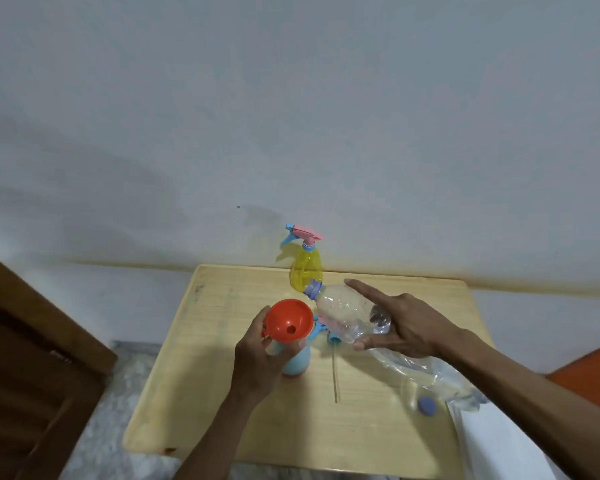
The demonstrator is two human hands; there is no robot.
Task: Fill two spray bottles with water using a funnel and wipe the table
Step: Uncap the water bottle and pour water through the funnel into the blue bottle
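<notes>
An orange funnel (289, 319) sits in the neck of a light blue spray bottle (297, 362) standing mid-table. My left hand (257, 358) grips that bottle's neck just under the funnel. My right hand (407, 322) holds a clear plastic water bottle (347, 315) tilted almost flat, its open mouth pointing up and left, just right of the funnel's rim. It looks nearly empty. A yellow spray bottle (305, 270) with its pink and blue spray head on stands at the back edge. A loose spray head with its dip tube (335, 372) lies behind the blue bottle.
The small pale wooden table (222, 393) stands against a white wall. A blue cap (426, 406) and a crumpled clear plastic bag (437, 375) lie at its right side. Something white (499, 448) covers the near right corner. A brown door (32, 358) is on the left.
</notes>
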